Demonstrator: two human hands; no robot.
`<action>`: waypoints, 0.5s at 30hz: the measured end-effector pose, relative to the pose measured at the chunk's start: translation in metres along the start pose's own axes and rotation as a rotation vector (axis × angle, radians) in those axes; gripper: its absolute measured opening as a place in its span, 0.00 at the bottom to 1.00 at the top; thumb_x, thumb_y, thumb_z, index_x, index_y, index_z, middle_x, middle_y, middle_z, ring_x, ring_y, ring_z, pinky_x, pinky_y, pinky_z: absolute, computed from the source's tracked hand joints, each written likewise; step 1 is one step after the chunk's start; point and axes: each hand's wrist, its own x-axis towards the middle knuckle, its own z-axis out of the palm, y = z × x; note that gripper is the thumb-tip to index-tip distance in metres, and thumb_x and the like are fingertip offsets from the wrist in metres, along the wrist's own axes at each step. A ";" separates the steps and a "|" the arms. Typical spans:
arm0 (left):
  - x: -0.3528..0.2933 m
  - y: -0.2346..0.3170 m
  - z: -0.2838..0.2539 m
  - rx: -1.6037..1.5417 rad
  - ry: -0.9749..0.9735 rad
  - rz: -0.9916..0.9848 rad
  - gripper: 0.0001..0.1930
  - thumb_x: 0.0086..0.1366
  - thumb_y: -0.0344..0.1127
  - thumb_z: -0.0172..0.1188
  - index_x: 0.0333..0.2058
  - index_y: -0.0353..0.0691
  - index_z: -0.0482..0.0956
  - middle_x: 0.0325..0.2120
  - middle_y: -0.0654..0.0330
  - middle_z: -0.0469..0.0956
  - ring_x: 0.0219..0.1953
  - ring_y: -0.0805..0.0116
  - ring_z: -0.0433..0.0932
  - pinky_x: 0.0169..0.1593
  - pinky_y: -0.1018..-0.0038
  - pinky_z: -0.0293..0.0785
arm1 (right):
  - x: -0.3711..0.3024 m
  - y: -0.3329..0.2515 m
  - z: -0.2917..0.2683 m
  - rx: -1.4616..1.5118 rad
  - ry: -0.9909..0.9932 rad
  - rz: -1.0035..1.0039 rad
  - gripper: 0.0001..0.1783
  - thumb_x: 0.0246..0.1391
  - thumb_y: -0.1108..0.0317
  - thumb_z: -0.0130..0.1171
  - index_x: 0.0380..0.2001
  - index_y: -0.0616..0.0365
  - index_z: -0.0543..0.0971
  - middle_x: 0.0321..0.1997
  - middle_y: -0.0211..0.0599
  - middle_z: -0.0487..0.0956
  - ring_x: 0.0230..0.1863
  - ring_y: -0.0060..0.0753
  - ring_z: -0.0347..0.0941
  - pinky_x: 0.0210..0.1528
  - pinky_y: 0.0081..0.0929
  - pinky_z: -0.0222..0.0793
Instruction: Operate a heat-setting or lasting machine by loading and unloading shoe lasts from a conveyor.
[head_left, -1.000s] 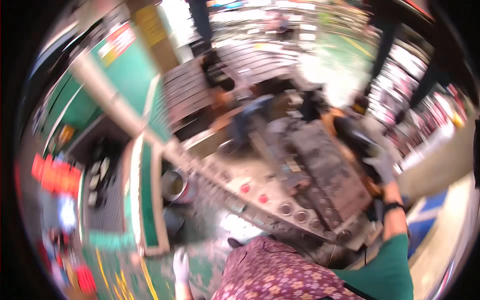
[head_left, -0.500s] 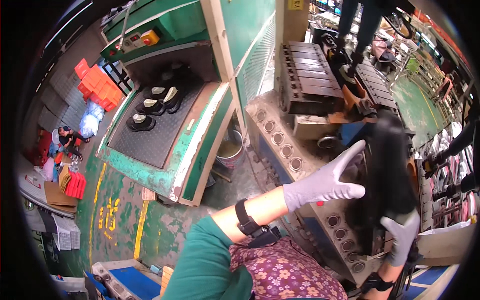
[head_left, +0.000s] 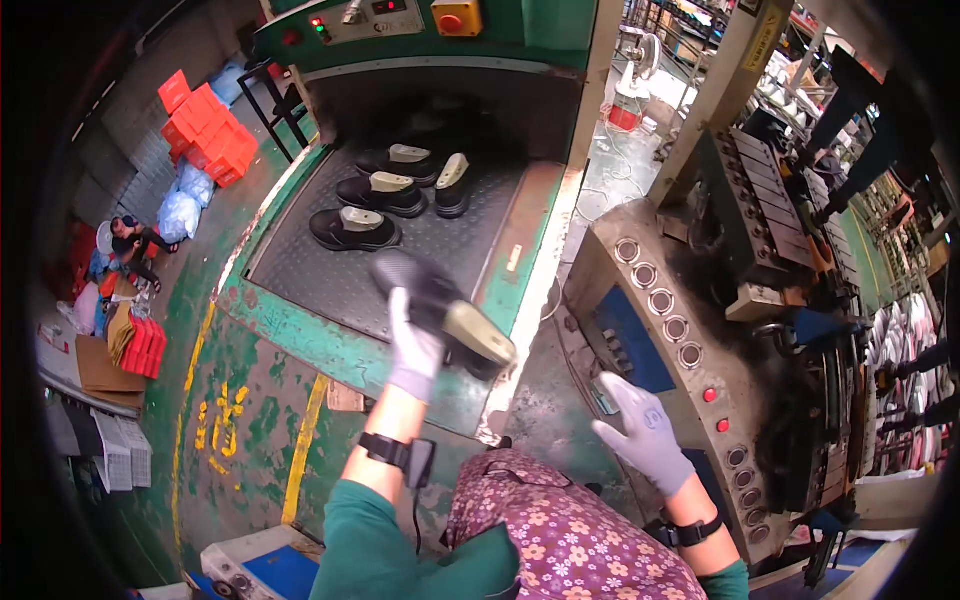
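The left hand (head_left: 414, 345) was clamped on a black shoe (head_left: 436, 305), held aslant by the machine's green edge (head_left: 290, 328); the right hand (head_left: 645, 430) hung empty, fingers apart. Good handling called for a firm hold, keeping it clear of that edge. Four other shoes (head_left: 355, 231) stood on the textured plate (head_left: 292, 268). Around were worn green floor (head_left: 258, 375), orange boxes (head_left: 205, 130) and a bench (head_left: 663, 372) with round buttons.
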 end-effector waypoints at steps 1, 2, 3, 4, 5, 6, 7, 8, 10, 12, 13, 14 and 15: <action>0.026 0.037 -0.024 -0.001 0.031 0.041 0.30 0.68 0.56 0.57 0.59 0.39 0.72 0.56 0.52 0.75 0.57 0.54 0.75 0.65 0.54 0.69 | -0.013 0.002 0.009 0.018 -0.025 0.107 0.37 0.56 0.54 0.63 0.64 0.63 0.68 0.65 0.52 0.72 0.66 0.52 0.67 0.67 0.43 0.61; 0.049 0.075 -0.048 0.000 0.070 0.091 0.29 0.68 0.56 0.58 0.57 0.38 0.74 0.55 0.52 0.77 0.56 0.53 0.76 0.64 0.54 0.71 | -0.027 0.007 0.019 0.041 -0.057 0.205 0.37 0.57 0.54 0.63 0.64 0.62 0.68 0.65 0.53 0.72 0.66 0.52 0.67 0.67 0.43 0.61; 0.072 0.110 -0.071 0.004 0.088 0.119 0.28 0.68 0.55 0.58 0.56 0.38 0.75 0.53 0.52 0.78 0.54 0.53 0.78 0.62 0.55 0.72 | -0.044 0.010 0.027 0.038 -0.086 0.275 0.37 0.57 0.54 0.63 0.65 0.62 0.68 0.65 0.53 0.72 0.66 0.52 0.67 0.67 0.42 0.62; 0.093 0.140 -0.084 0.008 0.101 0.145 0.27 0.69 0.54 0.58 0.55 0.37 0.76 0.51 0.52 0.79 0.51 0.54 0.79 0.60 0.55 0.74 | -0.061 0.014 0.034 0.032 -0.110 0.346 0.37 0.57 0.53 0.63 0.65 0.61 0.68 0.64 0.54 0.72 0.66 0.52 0.67 0.67 0.42 0.63; 0.112 0.160 -0.089 -0.001 0.145 0.150 0.28 0.68 0.55 0.58 0.55 0.37 0.75 0.52 0.52 0.79 0.52 0.53 0.78 0.61 0.54 0.73 | -0.079 0.019 0.041 0.026 -0.106 0.359 0.37 0.57 0.53 0.63 0.65 0.61 0.68 0.64 0.54 0.72 0.66 0.52 0.67 0.67 0.42 0.63; 0.130 0.176 -0.092 -0.007 0.187 0.152 0.29 0.67 0.57 0.58 0.56 0.38 0.75 0.53 0.52 0.78 0.54 0.52 0.78 0.62 0.53 0.72 | -0.097 0.023 0.048 0.032 -0.151 0.455 0.38 0.56 0.52 0.63 0.65 0.61 0.67 0.64 0.54 0.72 0.66 0.52 0.67 0.66 0.41 0.63; 0.144 0.194 -0.100 0.033 0.212 0.158 0.31 0.67 0.58 0.59 0.57 0.39 0.75 0.55 0.52 0.77 0.55 0.52 0.77 0.63 0.52 0.71 | -0.113 0.024 0.054 0.044 -0.197 0.546 0.39 0.56 0.51 0.63 0.66 0.61 0.66 0.64 0.55 0.72 0.66 0.53 0.67 0.66 0.41 0.63; 0.156 0.213 -0.112 0.073 0.242 0.170 0.32 0.66 0.59 0.59 0.58 0.39 0.74 0.56 0.53 0.77 0.57 0.51 0.75 0.64 0.51 0.69 | -0.127 0.023 0.059 0.049 -0.196 0.553 0.39 0.56 0.51 0.63 0.66 0.61 0.66 0.64 0.55 0.72 0.66 0.53 0.67 0.66 0.41 0.63; 0.178 0.236 -0.130 0.167 0.336 0.249 0.36 0.64 0.61 0.59 0.61 0.39 0.72 0.60 0.54 0.73 0.60 0.50 0.73 0.67 0.50 0.65 | -0.148 0.021 0.069 0.115 -0.225 0.739 0.41 0.56 0.49 0.63 0.67 0.60 0.66 0.64 0.55 0.72 0.66 0.54 0.67 0.67 0.40 0.62; 0.196 0.242 -0.136 0.182 0.330 0.251 0.36 0.65 0.62 0.58 0.61 0.39 0.72 0.60 0.54 0.73 0.60 0.50 0.73 0.67 0.50 0.65 | -0.166 0.019 0.075 0.110 -0.235 0.822 0.40 0.56 0.50 0.64 0.66 0.60 0.66 0.64 0.55 0.72 0.66 0.53 0.68 0.66 0.40 0.63; 0.202 0.248 -0.143 0.159 0.321 0.217 0.36 0.66 0.63 0.56 0.61 0.39 0.71 0.60 0.53 0.73 0.60 0.50 0.72 0.66 0.49 0.65 | -0.170 0.017 0.077 0.109 -0.257 0.882 0.40 0.56 0.51 0.65 0.66 0.60 0.67 0.64 0.54 0.72 0.65 0.52 0.69 0.65 0.39 0.64; 0.209 0.254 -0.149 0.156 0.356 0.198 0.36 0.65 0.64 0.56 0.61 0.41 0.71 0.61 0.54 0.73 0.60 0.50 0.73 0.66 0.49 0.65 | -0.171 0.017 0.080 0.117 -0.254 0.891 0.40 0.56 0.51 0.65 0.66 0.60 0.67 0.64 0.54 0.72 0.65 0.52 0.69 0.65 0.39 0.64; 0.214 0.253 -0.156 0.205 0.408 0.184 0.36 0.66 0.64 0.55 0.61 0.42 0.71 0.61 0.54 0.73 0.60 0.50 0.73 0.66 0.49 0.65 | -0.175 0.014 0.081 0.209 -0.212 0.953 0.39 0.56 0.53 0.66 0.65 0.61 0.68 0.64 0.53 0.72 0.64 0.50 0.70 0.64 0.37 0.66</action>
